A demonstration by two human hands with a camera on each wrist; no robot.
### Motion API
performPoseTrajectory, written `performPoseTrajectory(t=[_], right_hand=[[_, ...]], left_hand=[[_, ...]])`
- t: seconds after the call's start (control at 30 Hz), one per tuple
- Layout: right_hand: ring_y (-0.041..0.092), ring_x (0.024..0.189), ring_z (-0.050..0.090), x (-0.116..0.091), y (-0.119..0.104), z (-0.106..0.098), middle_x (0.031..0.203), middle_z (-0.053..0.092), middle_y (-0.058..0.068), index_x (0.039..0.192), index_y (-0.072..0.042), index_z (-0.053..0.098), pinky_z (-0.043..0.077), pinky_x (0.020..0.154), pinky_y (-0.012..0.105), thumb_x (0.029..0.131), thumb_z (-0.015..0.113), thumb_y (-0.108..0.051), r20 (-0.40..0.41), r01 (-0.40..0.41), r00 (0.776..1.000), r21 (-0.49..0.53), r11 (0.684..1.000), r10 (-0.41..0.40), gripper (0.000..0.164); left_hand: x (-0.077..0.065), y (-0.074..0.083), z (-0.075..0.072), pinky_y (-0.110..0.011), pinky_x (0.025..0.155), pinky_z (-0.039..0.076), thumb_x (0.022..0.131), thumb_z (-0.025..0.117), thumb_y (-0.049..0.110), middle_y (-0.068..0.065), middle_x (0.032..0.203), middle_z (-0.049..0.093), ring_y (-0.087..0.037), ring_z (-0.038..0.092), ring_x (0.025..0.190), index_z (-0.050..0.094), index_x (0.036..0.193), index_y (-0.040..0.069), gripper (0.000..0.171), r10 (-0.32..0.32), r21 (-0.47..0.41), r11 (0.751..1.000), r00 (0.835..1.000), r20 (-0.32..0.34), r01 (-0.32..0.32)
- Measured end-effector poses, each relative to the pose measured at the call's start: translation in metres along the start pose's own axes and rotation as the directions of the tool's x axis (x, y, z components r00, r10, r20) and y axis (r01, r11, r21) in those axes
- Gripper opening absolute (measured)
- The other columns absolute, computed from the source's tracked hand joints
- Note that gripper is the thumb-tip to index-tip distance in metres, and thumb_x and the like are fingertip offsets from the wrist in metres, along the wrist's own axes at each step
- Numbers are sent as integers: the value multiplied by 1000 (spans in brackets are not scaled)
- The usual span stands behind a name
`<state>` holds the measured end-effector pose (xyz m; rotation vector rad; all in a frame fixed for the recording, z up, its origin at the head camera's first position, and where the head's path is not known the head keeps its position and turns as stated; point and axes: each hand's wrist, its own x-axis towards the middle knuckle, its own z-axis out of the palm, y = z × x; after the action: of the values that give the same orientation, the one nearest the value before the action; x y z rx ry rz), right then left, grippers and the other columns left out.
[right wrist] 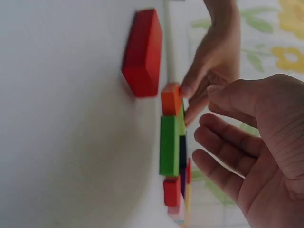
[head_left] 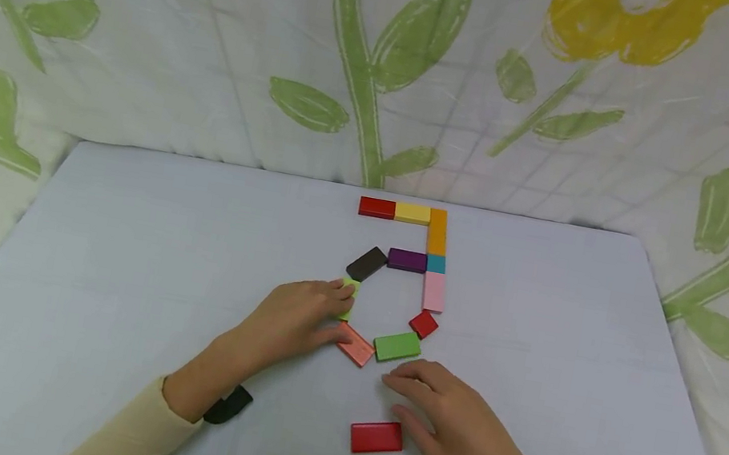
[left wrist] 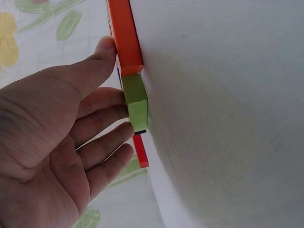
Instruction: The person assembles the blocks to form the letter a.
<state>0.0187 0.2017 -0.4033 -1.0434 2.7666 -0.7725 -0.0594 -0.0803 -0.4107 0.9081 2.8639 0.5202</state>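
My left hand (head_left: 295,319) rests its fingertips on a lime-green block (left wrist: 136,102), with its thumb on a salmon-orange block (head_left: 359,350); the fingers partly hide the lime one from above. Relaxed and holding nothing, my right hand (head_left: 458,423) hovers beside a green block (head_left: 398,346) and a lone red block (head_left: 376,438). The lime, salmon and green blocks form the lower left curve of an outline laid on the table. A small red block (head_left: 424,324), turned like a diamond, sits at the green one's upper right end.
Farther up the outline are black (head_left: 368,263), purple (head_left: 407,260), teal (head_left: 435,264), pink (head_left: 434,292), orange (head_left: 437,232), yellow (head_left: 412,213) and red (head_left: 378,208) blocks. They lie on a white-covered table (head_left: 186,245). A flower-print cloth (head_left: 223,32) hangs behind it.
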Motion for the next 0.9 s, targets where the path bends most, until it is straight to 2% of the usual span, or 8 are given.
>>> performPoseTrajectory(t=[0.17, 0.4, 0.63, 0.8, 0.9], right_hand=[[5, 112, 66, -10, -10, 16, 123, 67, -12, 126, -19, 76, 61, 92, 23, 93, 83, -23, -14, 91, 996, 11, 996, -91, 34], [3, 108, 63, -17, -18, 29, 120, 65, -14, 125, -21, 75, 59, 92, 21, 91, 85, -26, 28, 138, 990, -9, 990, -138, 36], [5, 106, 63, -18, -20, 33, 117, 66, -12, 126, -20, 76, 60, 90, 22, 90, 85, -21, 65, 121, 991, -48, 991, -118, 37], [4, 102, 65, -21, -18, 31, 113, 67, -10, 124, -20, 77, 60, 86, 19, 88, 87, -20, 48, 103, 994, -70, 992, -100, 38], [4, 102, 64, -24, -15, 23, 114, 67, -11, 125, -21, 76, 60, 84, 19, 86, 89, -20, 23, 44, 999, -76, 996, -42, 41]], left_hand=[[-1, 0, 0, -44, 108, 58, 92, 81, 41, -8, 146, 69, -25, 63, 140, 74, 134, 10, 52, 2, 3, 1000, 1000, 8, -2], [-1, -1, -1, -46, 109, 57, 93, 80, 45, -8, 149, 66, -25, 60, 144, 71, 137, 10, 57, 4, -20, 1000, 999, 43, -3], [-1, -4, -5, -45, 110, 56, 90, 82, 47, -8, 150, 65, -25, 59, 145, 70, 140, 11, 63, 24, -1, 1000, 998, 65, -24], [-2, -5, -3, -45, 110, 56, 90, 82, 47, -8, 150, 65, -25, 59, 144, 70, 139, 11, 62, 35, 10, 999, 998, 56, -35], [-2, -5, -3, -45, 110, 56, 90, 83, 47, -8, 149, 66, -24, 59, 144, 70, 140, 11, 64, 36, 9, 999, 998, 50, -37]])
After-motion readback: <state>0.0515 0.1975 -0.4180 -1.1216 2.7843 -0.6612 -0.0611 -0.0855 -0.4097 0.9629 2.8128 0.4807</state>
